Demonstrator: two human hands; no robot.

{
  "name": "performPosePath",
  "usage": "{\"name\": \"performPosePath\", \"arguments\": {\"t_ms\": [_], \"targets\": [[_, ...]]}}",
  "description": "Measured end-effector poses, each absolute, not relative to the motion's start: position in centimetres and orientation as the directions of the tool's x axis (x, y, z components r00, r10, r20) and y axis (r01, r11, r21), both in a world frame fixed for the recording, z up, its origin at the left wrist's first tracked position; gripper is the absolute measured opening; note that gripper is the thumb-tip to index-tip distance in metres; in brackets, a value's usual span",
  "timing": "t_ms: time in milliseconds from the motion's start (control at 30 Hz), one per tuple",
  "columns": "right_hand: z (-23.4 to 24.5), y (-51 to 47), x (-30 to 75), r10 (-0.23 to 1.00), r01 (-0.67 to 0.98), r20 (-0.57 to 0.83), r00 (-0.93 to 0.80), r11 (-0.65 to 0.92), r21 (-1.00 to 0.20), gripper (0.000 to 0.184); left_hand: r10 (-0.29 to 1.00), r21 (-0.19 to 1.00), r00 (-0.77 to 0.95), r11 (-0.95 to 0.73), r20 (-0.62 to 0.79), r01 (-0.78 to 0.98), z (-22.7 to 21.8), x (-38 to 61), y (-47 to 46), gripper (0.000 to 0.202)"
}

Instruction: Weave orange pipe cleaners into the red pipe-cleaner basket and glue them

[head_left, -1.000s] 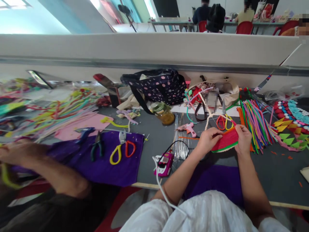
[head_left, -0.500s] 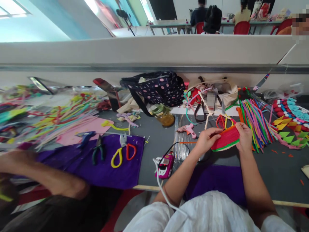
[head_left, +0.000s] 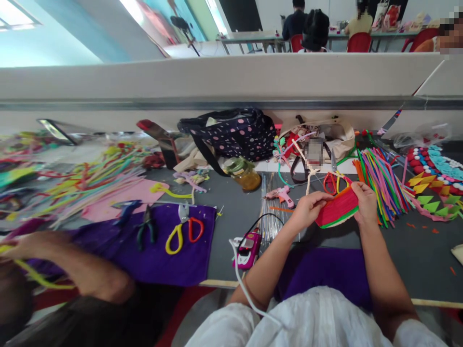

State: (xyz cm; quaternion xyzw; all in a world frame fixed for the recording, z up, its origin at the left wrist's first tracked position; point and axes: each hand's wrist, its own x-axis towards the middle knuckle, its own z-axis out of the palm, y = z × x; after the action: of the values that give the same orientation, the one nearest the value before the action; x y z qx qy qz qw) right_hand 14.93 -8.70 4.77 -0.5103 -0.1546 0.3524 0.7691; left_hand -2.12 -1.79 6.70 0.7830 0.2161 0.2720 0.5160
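Observation:
Between my two hands is a watermelon-slice craft piece (head_left: 338, 209), red with a green and cream lower edge and an orange strip along its top. My left hand (head_left: 310, 208) pinches its left end, and my right hand (head_left: 365, 201) grips its upper right corner. Just behind it lie scissors (head_left: 335, 180) with red and yellow handles. A bundle of coloured pipe cleaners (head_left: 385, 183) lies right of my right hand. Left of my left hand are a pink glue gun (head_left: 282, 195) and clear glue sticks (head_left: 271, 224).
A pink and white device (head_left: 248, 249) with a cable sits by my left forearm. Behind stand a glass jar (head_left: 244, 174) and a dotted bag (head_left: 235, 135). On the left, pliers (head_left: 146, 229) and scissors (head_left: 184, 229) lie on purple cloth, near a co-worker's arm (head_left: 83, 265).
My hands hold the craft piece almost unchanged. The co-worker's arm at the left has shifted, and a yellow strip now shows in that hand. The view has moved very slightly.

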Motion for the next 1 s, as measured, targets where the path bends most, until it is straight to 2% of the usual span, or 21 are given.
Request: {"name": "performPosePath", "arguments": {"t_ms": [233, 367, 467, 600, 767, 933, 1000], "targets": [[4.9, -8.6, 15.1, 0.729, -0.421, -0.145, 0.669, 0.21, -0.883, 0.027, 0.679, 0.963, 0.723, -0.26, 0.131, 0.07, 6.0, -2.1, -1.9, 0.032], [5.0, -8.5, 15.4, 0.728, -0.446, -0.163, 0.666, 0.213, -0.869, 0.026, 0.649, 0.966, 0.754, -0.245, 0.102, 0.08, 5.5, -2.3, -1.7, 0.036], [5.1, -8.6, 15.6, 0.724, -0.459, -0.174, 0.668, 0.216, -0.862, 0.026, 0.61, 0.954, 0.785, -0.286, 0.109, 0.09, 5.5, -2.7, -1.5, 0.041], [5.1, -8.6, 15.9, 0.729, -0.475, -0.186, 0.659, 0.212, -0.854, 0.026, 0.576, 0.895, 0.804, -0.423, 0.147, 0.14, 5.7, -3.2, -1.3, 0.047], [5.0, -8.8, 16.2, 0.739, -0.481, -0.172, 0.652, 0.228, -0.846, 0.026, 0.575, 0.768, 0.776, -0.61, 0.26, 0.195, 5.6, -3.9, -1.3, 0.048], [5.1, -8.8, 16.7, 0.706, -0.463, -0.143, 0.694, 0.285, -0.84, 0.025, 0.535, 0.572, 0.637, -0.801, 0.555, 0.175, 5.7, -4.0, -1.4, 0.04], [5.1, -8.9, 16.8, 0.694, -0.453, -0.134, 0.708, 0.3, -0.839, 0.026, 0.611, 0.602, 0.532, -0.768, 0.586, 0.219, 5.7, -4.0, -1.3, 0.046]]}}
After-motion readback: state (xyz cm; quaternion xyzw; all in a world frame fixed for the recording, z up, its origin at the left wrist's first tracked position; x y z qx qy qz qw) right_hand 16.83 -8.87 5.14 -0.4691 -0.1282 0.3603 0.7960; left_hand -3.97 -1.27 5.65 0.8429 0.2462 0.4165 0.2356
